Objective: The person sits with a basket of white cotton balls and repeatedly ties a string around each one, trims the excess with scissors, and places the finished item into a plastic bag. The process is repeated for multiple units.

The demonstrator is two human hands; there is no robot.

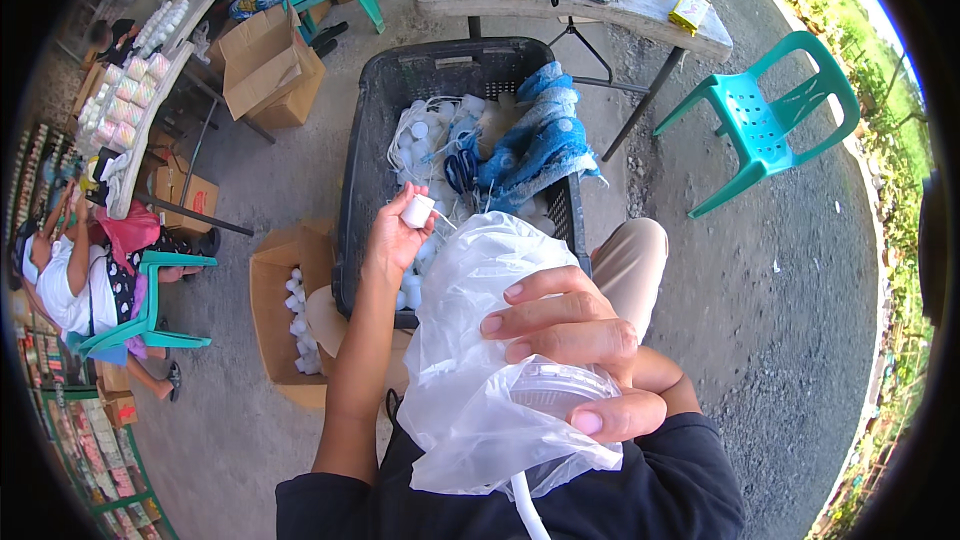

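My left hand (395, 235) is raised over the black plastic crate (362, 180) and pinches a small white plastic cap (417, 210) with a thin white string hanging from it. My right hand (575, 350), close to my chest, grips a clear plastic bag (470, 370) and presses a round clear lid or container (545, 390) through it. A white tube runs down from under the bag. The crate holds several white caps, white cords, blue-handled scissors (462, 168) and a blue knitted cloth (535, 145).
An open cardboard box (275, 285) with white caps stands left of the crate. A grey table (600, 5) with small items is behind it, and a teal plastic chair (765, 120) to the right. People sit at tables on the left by more boxes (265, 65).
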